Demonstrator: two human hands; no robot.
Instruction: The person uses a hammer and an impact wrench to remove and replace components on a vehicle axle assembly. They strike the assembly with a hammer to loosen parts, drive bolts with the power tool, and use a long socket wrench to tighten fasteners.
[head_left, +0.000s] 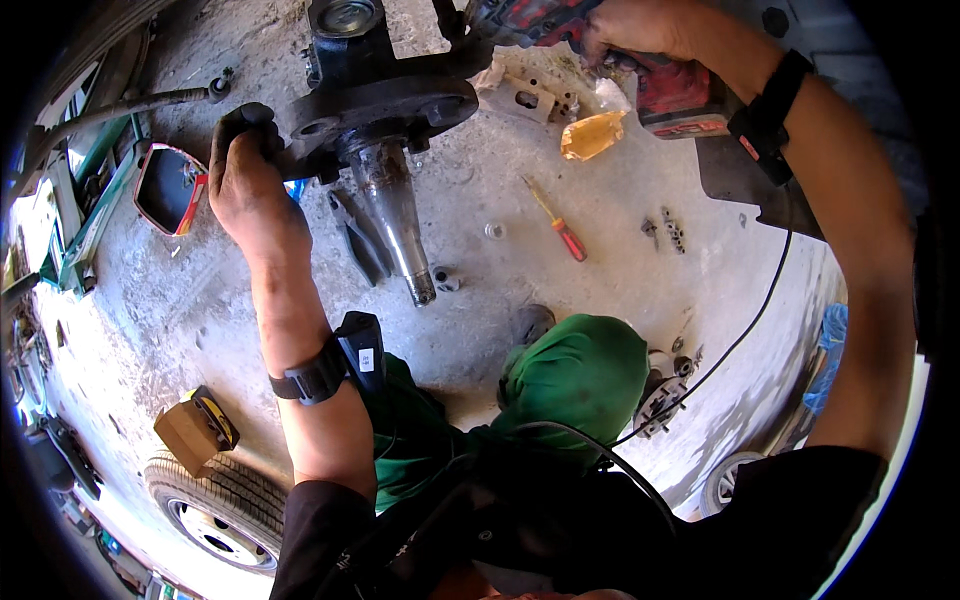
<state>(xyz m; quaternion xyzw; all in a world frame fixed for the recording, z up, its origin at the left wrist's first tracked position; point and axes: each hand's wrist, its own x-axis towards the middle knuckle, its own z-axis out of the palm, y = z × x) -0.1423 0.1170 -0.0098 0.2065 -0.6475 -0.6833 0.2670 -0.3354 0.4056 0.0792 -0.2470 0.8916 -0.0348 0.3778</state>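
Observation:
A dark, greasy steering knuckle (385, 100) with a shiny tapered spindle (398, 225) pointing down hangs in front of me. My left hand (245, 185), grimy, grips the left edge of its round flange. My right hand (640, 30) is closed on the handle of a red cordless power tool (670, 90), whose nose points at the top of the knuckle. Both wrists wear black bands.
On the concrete floor lie a red-handled screwdriver (560, 228), small nuts and sockets (672, 230), a yellow wrapper (592, 135) and a metal bracket (530, 98). A wheel with tyre (215, 500) and a cardboard box (192, 432) sit lower left. My knees are in green trousers (580, 370).

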